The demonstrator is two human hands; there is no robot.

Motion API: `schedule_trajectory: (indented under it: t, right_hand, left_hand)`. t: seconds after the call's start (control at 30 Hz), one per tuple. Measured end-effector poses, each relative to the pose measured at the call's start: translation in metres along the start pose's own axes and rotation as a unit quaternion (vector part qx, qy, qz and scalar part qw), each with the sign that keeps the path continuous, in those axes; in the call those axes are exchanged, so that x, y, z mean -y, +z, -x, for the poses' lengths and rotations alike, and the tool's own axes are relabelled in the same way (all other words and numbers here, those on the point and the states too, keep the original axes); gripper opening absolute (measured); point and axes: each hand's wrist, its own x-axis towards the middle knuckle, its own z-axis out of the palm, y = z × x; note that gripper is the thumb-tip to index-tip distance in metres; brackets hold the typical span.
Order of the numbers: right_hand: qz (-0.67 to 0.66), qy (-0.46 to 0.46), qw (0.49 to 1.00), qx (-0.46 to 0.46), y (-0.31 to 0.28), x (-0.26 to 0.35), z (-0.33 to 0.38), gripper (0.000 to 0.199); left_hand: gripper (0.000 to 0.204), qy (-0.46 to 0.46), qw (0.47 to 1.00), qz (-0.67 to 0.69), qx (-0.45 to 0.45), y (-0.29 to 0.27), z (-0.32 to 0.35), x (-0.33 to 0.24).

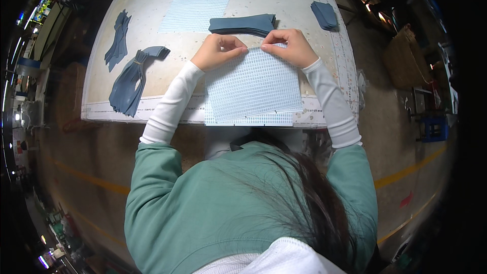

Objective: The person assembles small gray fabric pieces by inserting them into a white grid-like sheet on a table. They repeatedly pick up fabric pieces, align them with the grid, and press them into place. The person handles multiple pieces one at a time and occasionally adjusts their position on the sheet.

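Worktable [144, 33]: flat, pale, scrap-flecked; bare room separates the curled, tied fabric bundle [124, 91] from the far grid sheet [195, 14]. Near printed sheet [253, 83]: thin, rectangular, densely gridded in blue; askew over a second sheet [279, 120] at the table's near edge. Flat-stacked dark blue fabric strips [238, 24] lie just beyond. Left hand [215, 52] and right hand [294, 48]: thumbs and fingers pinch the near printed sheet's far edge.
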Motion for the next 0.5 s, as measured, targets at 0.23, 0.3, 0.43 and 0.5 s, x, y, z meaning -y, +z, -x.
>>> schedule_trajectory:
  t: [0.23,0.3,0.43,0.5]
  right_hand:
    - [0.143,-0.118,0.983,-0.004,0.013,0.016,-0.004,0.013]
    - [0.134,-0.071,0.988,-0.009,0.012,0.018,-0.007,0.013]
    - [0.099,-0.044,0.994,-0.011,0.009,0.019,-0.011,0.014]
    - [0.102,-0.051,0.993,-0.004,0.009,0.019,-0.012,0.014]
  left_hand:
    - [0.018,0.027,0.999,-0.019,-0.009,0.005,0.002,-0.004]
    - [0.019,0.029,0.998,-0.031,-0.041,0.003,0.006,-0.003]
    - [0.021,0.0,0.998,-0.01,-0.067,-0.003,0.013,0.0]
    - [0.02,-0.026,0.999,0.01,-0.043,-0.005,0.015,0.001]
